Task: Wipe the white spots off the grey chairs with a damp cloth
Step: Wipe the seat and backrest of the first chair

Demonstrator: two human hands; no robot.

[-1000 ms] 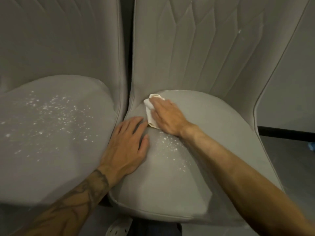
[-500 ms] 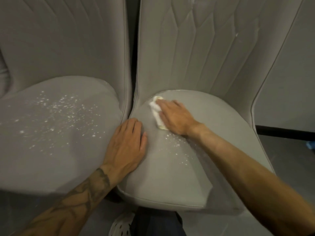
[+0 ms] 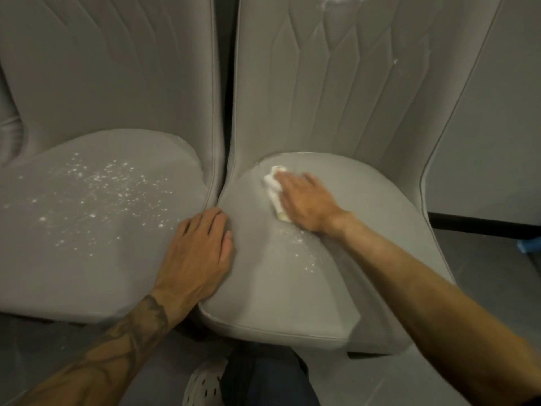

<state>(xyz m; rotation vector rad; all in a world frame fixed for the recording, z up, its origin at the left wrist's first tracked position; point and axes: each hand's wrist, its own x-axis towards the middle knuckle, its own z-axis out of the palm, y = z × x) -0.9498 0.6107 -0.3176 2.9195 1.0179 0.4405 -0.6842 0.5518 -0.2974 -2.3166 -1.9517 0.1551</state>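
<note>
right hand (image 3: 304, 202): fingers flat, pressing the folded white cloth (image 3: 274, 196) into the right seat (image 3: 374, 200) near the back crease. Looks like it's crept a bit further back than a second ago.
left hand (image 3: 199, 254): spread flat and empty, bracing where the two seats meet, same as before.
spots, right chair: only a thin scatter (image 3: 301, 247) left just behind the wrist, so I'd say this seat's mostly done.
spots, left seat (image 3: 87, 265): speckles (image 3: 96, 197) all over, untouched.
backrest smear (image 3: 339, 0): still waiting up top.
</note>
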